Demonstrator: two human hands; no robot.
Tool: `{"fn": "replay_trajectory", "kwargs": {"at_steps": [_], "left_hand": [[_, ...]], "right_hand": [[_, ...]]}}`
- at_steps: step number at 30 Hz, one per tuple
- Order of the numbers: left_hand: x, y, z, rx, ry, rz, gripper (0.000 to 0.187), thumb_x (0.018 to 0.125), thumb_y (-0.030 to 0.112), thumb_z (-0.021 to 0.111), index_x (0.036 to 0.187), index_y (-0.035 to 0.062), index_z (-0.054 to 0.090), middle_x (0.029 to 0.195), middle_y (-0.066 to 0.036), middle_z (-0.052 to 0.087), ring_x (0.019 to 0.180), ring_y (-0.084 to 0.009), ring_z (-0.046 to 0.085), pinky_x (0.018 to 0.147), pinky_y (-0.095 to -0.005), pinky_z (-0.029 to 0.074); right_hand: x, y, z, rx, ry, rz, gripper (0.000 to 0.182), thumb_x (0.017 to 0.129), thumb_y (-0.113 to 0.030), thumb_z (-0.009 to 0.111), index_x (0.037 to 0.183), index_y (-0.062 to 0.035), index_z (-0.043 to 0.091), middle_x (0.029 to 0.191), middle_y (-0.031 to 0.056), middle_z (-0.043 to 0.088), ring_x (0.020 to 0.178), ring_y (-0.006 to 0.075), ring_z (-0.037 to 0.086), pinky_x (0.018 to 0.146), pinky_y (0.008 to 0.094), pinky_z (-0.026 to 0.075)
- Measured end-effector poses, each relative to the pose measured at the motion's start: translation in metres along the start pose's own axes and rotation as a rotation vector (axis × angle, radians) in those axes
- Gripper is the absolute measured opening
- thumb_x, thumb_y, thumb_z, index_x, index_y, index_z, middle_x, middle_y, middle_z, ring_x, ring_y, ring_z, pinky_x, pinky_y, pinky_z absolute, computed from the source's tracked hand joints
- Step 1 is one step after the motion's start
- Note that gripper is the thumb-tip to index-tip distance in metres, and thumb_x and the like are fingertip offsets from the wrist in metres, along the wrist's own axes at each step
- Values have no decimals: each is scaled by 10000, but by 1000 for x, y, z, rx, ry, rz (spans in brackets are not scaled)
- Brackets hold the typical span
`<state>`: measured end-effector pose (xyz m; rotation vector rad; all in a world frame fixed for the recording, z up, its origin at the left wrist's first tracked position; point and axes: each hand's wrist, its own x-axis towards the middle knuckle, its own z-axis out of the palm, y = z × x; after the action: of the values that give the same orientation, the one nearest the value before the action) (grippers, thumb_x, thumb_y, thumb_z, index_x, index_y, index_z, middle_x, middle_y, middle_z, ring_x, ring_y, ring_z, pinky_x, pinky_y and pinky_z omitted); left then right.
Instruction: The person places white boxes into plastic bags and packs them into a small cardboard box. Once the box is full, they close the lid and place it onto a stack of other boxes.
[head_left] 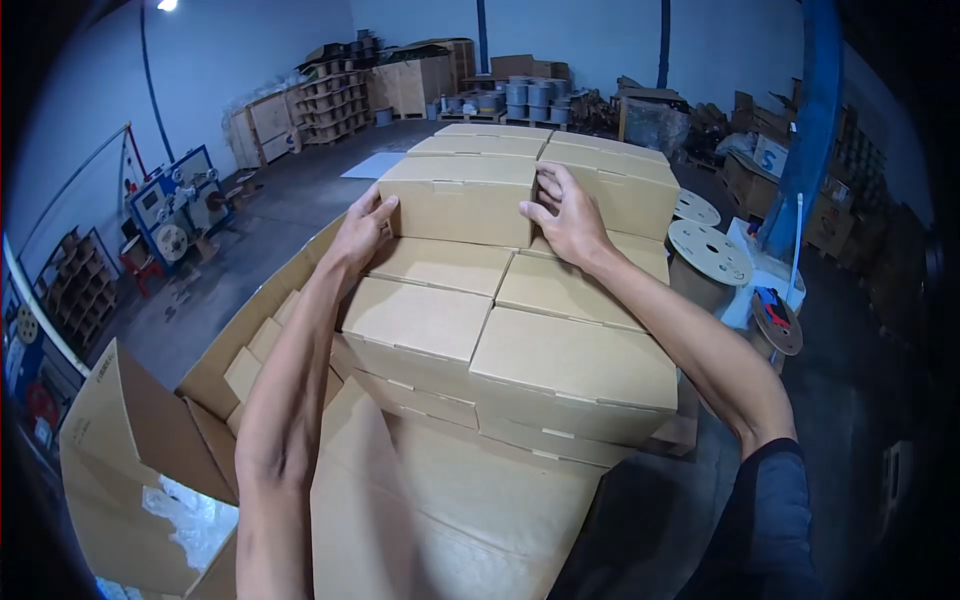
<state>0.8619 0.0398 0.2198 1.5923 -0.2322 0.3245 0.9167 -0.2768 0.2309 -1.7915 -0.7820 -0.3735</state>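
Both my hands are at the ends of a closed brown cardboard box in the upper layer of a stack. My left hand grips its left end, thumb at the front corner. At the right end my right hand has its fingers in the gap beside a neighbouring cardboard box and its thumb on the near side. Nearer me, a lower layer holds more closed boxes, among them a left cardboard box and a right cardboard box.
A large open carton with clear plastic inside stands at lower left, smaller boxes beside it. Flat cardboard lies in front of the stack. Spools and a blue post stand to the right. A blue machine is at far left.
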Motion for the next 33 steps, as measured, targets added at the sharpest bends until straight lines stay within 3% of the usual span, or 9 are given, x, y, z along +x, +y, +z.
{"fn": "replay_trajectory", "kwargs": {"at_steps": [3, 8, 20, 23, 24, 27, 28, 31, 33], "left_hand": [[5, 0, -10, 147, 5, -20, 443, 1119, 184, 431, 1546, 67, 404, 1522, -88, 496, 1382, -197, 480, 1143, -367, 396], [10, -6, -11, 204, 26, -17, 449, 1129, 230, 414, 1520, 9, 416, 1486, -117, 536, 1368, -205, 479, 1169, -374, 360], [11, -2, -20, 682, 14, -241, 566, 1124, 385, 388, 1411, -81, 536, 1397, -158, 621, 1298, -225, 540, 1155, -347, 353], [11, -15, -29, 786, 138, 33, 569, 1120, 406, 379, 1407, -56, 546, 1381, -165, 633, 1289, -250, 553, 1146, -362, 362], [1, 0, -28, 900, 203, 145, 482, 1104, 375, 437, 1302, -24, 621, 1318, -209, 652, 1222, -295, 601, 1066, -400, 429], [-29, 54, -34, 1021, 308, 304, 425, 1061, 333, 500, 1158, -44, 669, 1252, -315, 639, 1209, -453, 599, 986, -483, 479], [-36, 59, -38, 943, 429, 453, 332, 1024, 271, 569, 1003, -36, 695, 1001, -293, 688, 993, -464, 660, 833, -505, 502], [-71, 86, -44, 1018, 636, 348, 291, 993, 218, 599, 878, -40, 670, 802, -287, 645, 821, -492, 644, 735, -516, 495], [-90, 87, -66, 1069, 627, 323, 241, 911, 157, 690, 787, -41, 632, 695, -286, 575, 746, -503, 616, 694, -523, 487]], "right_hand": [[-8, -14, -3, -57, 15, -35, 642, 882, -47, 774, 1453, -10, 486, 1428, 262, 574, 1335, 346, 578, 1121, 402, 485], [-13, -29, 2, -137, 77, -83, 402, 846, -13, 798, 1237, -56, 716, 964, 110, 764, 887, 193, 735, 848, 342, 593], [-8, -25, 0, -221, 75, -106, 449, 827, -68, 823, 1256, -13, 706, 1005, 177, 774, 898, 229, 753, 859, 346, 588], [-9, -24, -4, -302, 162, -196, 387, 846, -62, 801, 1217, -2, 713, 925, 164, 769, 824, 231, 742, 812, 349, 586], [-8, -29, -5, -326, 281, -350, 259, 876, -59, 768, 1119, 11, 715, 833, 138, 748, 718, 245, 712, 742, 356, 575], [-5, -61, -3, -203, 127, -96, 127, 897, -53, 746, 1000, 9, 706, 763, 140, 713, 632, 263, 669, 671, 373, 540], [-2, -67, 3, -317, 103, -291, 139, 942, -114, 715, 901, 17, 697, 715, 172, 687, 606, 305, 655, 631, 402, 509], [15, -96, 40, -557, -68, -450, 286, 998, -210, 652, 838, 22, 699, 689, 201, 669, 601, 334, 640, 624, 459, 485], [12, -128, 78, -645, -216, -425, 533, 1011, -434, 573, 789, 34, 697, 666, 206, 666, 629, 370, 635, 673, 509, 496]]}}
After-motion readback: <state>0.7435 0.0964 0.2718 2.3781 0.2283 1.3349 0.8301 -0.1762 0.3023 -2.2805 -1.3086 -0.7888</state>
